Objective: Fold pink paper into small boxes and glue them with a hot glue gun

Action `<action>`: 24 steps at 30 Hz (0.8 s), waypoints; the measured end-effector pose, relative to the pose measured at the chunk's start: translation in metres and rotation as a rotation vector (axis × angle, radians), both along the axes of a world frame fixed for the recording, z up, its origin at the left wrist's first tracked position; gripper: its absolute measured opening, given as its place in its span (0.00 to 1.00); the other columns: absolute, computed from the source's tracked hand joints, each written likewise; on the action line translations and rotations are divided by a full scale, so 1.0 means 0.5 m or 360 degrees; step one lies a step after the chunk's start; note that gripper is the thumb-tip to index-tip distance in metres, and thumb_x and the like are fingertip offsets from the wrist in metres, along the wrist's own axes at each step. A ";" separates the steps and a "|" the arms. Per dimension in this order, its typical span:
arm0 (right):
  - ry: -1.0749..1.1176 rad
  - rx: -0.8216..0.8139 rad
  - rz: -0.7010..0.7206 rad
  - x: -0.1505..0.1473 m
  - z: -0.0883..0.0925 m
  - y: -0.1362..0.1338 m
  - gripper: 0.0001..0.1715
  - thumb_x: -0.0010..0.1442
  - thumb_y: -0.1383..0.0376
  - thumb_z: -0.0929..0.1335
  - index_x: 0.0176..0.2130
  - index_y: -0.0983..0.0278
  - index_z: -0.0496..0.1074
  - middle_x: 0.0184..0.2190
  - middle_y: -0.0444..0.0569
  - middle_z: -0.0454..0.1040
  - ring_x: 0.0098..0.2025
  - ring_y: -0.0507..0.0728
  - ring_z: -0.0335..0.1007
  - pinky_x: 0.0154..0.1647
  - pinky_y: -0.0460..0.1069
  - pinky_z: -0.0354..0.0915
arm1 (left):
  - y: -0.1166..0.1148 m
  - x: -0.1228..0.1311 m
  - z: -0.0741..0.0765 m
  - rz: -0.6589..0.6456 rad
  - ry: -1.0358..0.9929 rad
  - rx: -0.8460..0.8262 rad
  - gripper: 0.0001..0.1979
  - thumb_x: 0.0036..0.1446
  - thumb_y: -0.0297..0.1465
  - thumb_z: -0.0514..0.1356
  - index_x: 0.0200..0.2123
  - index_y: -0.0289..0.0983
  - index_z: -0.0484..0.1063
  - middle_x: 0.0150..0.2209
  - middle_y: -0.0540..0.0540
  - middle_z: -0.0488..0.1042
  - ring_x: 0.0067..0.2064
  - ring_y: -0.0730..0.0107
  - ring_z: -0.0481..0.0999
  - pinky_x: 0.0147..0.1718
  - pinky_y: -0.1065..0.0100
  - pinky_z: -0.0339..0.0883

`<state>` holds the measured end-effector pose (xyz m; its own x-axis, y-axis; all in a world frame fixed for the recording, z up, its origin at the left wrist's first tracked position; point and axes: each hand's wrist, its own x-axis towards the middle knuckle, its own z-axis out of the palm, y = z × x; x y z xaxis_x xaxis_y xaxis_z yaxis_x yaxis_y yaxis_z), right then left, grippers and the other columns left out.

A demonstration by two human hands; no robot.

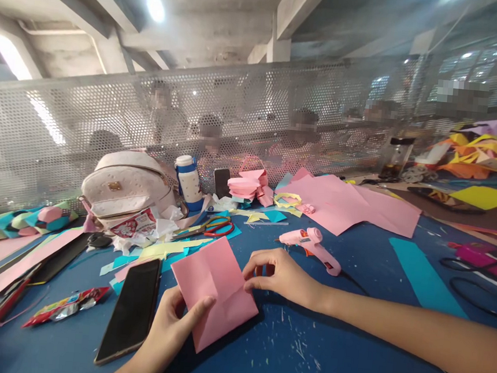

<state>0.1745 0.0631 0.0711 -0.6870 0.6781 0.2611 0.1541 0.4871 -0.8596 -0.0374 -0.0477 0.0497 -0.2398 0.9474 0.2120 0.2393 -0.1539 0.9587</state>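
A folded square of pink paper [224, 309] is tilted up above the blue table, with crease lines across its face. My left hand [176, 316] grips its lower left side, thumb on the front and fingers behind. At the right edge, my right hand [278, 273] pinches the paper between thumb and fingertips. Just beyond my right hand lies a pink hot glue gun [310, 247], its nozzle pointing left. A black smartphone [131, 307] rests on the table beside my left hand.
Red-handled scissors [219, 227] lie among paper scraps ahead. Behind them stand a pale backpack [129, 185], a bottle [189, 184] and large pink sheets [338, 200]. A blue paper strip [423, 277] lies right. A perforated metal screen [238, 110] closes the table's far side; people sit beyond.
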 end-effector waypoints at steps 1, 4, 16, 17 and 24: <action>0.0011 -0.0002 0.0002 0.000 -0.002 -0.001 0.13 0.53 0.55 0.76 0.31 0.63 0.80 0.31 0.45 0.77 0.30 0.51 0.65 0.31 0.46 0.58 | 0.001 -0.002 -0.001 -0.0010 -0.0012 -0.0002 0.21 0.48 0.47 0.67 0.26 0.31 0.77 0.25 0.45 0.77 0.29 0.64 0.74 0.27 0.71 0.67; 0.0075 0.0010 0.0003 -0.001 -0.005 -0.002 0.16 0.56 0.53 0.73 0.30 0.63 0.79 0.29 0.45 0.76 0.31 0.52 0.66 0.32 0.47 0.60 | 0.004 -0.009 -0.005 -0.0055 -0.0010 -0.0047 0.21 0.49 0.47 0.67 0.27 0.31 0.78 0.27 0.45 0.78 0.29 0.64 0.74 0.27 0.72 0.67; 0.0183 -0.0074 0.0009 -0.003 -0.006 -0.009 0.10 0.62 0.61 0.69 0.32 0.64 0.78 0.30 0.46 0.76 0.30 0.52 0.69 0.33 0.47 0.66 | 0.004 0.000 0.006 0.0014 -0.0044 -0.0081 0.23 0.46 0.49 0.67 0.23 0.31 0.75 0.23 0.46 0.74 0.26 0.66 0.71 0.25 0.72 0.63; 0.0176 -0.0040 0.0008 -0.003 -0.005 -0.008 0.10 0.63 0.62 0.69 0.33 0.64 0.78 0.31 0.46 0.77 0.30 0.52 0.70 0.34 0.47 0.66 | 0.005 -0.001 0.005 0.0013 -0.0045 -0.0078 0.23 0.47 0.49 0.67 0.23 0.31 0.75 0.22 0.46 0.74 0.26 0.67 0.71 0.25 0.72 0.63; 0.0105 0.0122 -0.0057 0.001 -0.011 0.002 0.06 0.57 0.61 0.74 0.33 0.62 0.80 0.31 0.45 0.79 0.33 0.53 0.72 0.34 0.47 0.62 | 0.005 -0.004 0.004 -0.0020 -0.0082 -0.0091 0.24 0.47 0.49 0.67 0.27 0.31 0.77 0.26 0.44 0.78 0.29 0.63 0.75 0.26 0.71 0.66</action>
